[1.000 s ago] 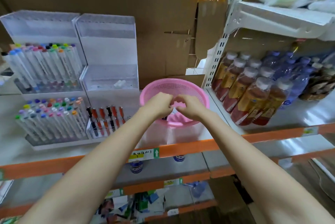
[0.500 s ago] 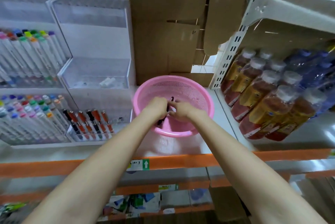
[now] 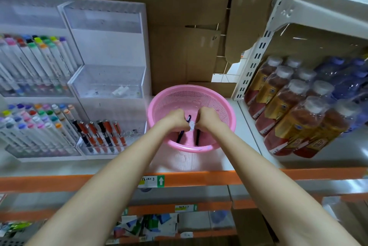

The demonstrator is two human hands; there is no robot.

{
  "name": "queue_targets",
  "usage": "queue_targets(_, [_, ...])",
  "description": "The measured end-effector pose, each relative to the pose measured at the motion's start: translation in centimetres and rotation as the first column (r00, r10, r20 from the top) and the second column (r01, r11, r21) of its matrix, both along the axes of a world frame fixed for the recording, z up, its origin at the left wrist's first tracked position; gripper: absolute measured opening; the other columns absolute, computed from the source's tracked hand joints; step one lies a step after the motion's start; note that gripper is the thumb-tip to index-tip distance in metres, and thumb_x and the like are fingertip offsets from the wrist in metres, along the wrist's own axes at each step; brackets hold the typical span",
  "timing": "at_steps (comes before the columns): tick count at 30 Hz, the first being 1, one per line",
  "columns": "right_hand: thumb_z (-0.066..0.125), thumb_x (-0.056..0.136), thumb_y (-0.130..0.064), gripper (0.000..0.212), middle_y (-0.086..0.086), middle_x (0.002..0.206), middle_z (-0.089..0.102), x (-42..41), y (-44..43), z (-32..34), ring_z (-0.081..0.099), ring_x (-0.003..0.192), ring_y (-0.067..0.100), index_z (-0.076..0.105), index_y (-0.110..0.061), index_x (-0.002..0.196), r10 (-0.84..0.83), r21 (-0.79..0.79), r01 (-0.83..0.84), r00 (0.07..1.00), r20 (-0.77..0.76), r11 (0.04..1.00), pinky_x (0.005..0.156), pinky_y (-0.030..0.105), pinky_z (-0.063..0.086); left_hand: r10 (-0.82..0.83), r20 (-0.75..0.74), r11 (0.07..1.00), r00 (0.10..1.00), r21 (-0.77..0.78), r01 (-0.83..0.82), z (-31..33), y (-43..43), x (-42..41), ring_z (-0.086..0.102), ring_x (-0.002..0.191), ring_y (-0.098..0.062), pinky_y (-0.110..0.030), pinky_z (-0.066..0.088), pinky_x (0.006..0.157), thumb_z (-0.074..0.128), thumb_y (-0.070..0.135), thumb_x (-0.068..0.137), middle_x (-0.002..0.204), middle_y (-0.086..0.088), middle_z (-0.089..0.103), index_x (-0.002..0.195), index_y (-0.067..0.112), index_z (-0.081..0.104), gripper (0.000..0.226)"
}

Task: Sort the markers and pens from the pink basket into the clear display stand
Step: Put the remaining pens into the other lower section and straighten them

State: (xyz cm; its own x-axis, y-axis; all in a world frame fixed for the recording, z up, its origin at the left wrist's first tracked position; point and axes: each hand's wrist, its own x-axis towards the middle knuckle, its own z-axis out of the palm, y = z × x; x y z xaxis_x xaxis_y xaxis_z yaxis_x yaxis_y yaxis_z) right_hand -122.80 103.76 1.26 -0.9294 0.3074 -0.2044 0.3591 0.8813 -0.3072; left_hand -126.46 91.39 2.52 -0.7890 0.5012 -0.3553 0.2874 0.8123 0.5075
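Head-worn view, looking down onto a store shelf with an orange front edge. At centre, a round pink basket, standing on the shelf just right of the clear display stand.

Both hands down inside the basket, side by side and nearly touching. Left hand: fingers curled round a dark pen. Right hand: fingers curled under, seemingly pinching a second dark pen, the grip itself hidden behind the knuckles. Between the hands, a small white scrap, too blurred to identify.

A second ago: hands clasped over the basket, no pen showing. Half a second ago: one dark shaft between them. Now: two shafts hanging clear below the hands, pointing toward the basket's near wall. Likely meaning: pens picked out and separated, ready for lifting, not yet carried toward the stand.

In the stand: upper tiers mostly bare; lowest tier with a row of red and black pens, free room at its right end. Further left, a second clear stand packed with colour-capped markers. Right of the basket, wrapped drink bottles.
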Motion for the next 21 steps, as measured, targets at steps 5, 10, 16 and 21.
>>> queue_targets(5, [0.07,0.076,-0.007,0.039,0.007,0.096,0.057,0.4,0.3,0.8,0.058,0.088,0.025,0.052,-0.01,0.111,-0.11,-0.265,0.087,0.991,-0.07,0.96,0.068,0.033,0.046,0.124,0.077,0.952,0.989,0.273,-0.141,0.7,-0.6,0.4,0.061,0.073,-0.022,-0.03,0.049,0.06,0.069,0.0,0.073,0.096,-0.01,0.06,0.126,0.015,0.045,0.059])
queue_targets(10, [0.065,0.08,-0.008,0.042,0.008,0.11,0.063,1.0,-0.7,2.2,0.061,0.095,0.025,0.057,-0.011,0.122,-0.062,-0.358,-0.049,0.954,-0.292,0.932,0.081,0.044,0.055,0.157,-0.06,0.846,0.986,0.523,-0.103,1.7,-1.1,0.6,0.06,0.08,-0.016,-0.022,0.055,0.058,0.061,-0.006,0.077,0.113,0.0,0.057,0.138,0.022,0.041,0.07])
queue_targets(16, [0.057,0.082,0.0,0.044,0.0,0.107,0.061,2.4,-2.7,4.2,0.066,0.083,0.023,0.054,-0.018,0.123,-0.089,-0.449,-0.143,0.885,-0.458,0.882,0.072,0.048,0.057,0.224,-0.176,0.766,0.958,0.64,-0.061,4.0,-3.0,1.7,0.057,0.066,-0.016,-0.043,0.057,0.067,0.053,-0.003,0.079,0.083,-0.002,0.058,0.138,0.03,0.037,0.07])
queue_targets(21, [0.052,0.083,0.003,0.046,-0.007,0.107,0.058,3.3,-4.7,6.3,0.063,0.09,0.02,0.053,-0.02,0.124,-0.158,-0.483,-0.169,0.811,-0.564,0.859,0.079,0.047,0.056,0.248,-0.341,0.726,0.907,0.685,0.058,6.1,-5.6,2.3,0.058,0.072,-0.016,-0.037,0.053,0.076,0.052,0.003,0.087,0.09,-0.004,0.059,0.132,0.021,0.046,0.048])
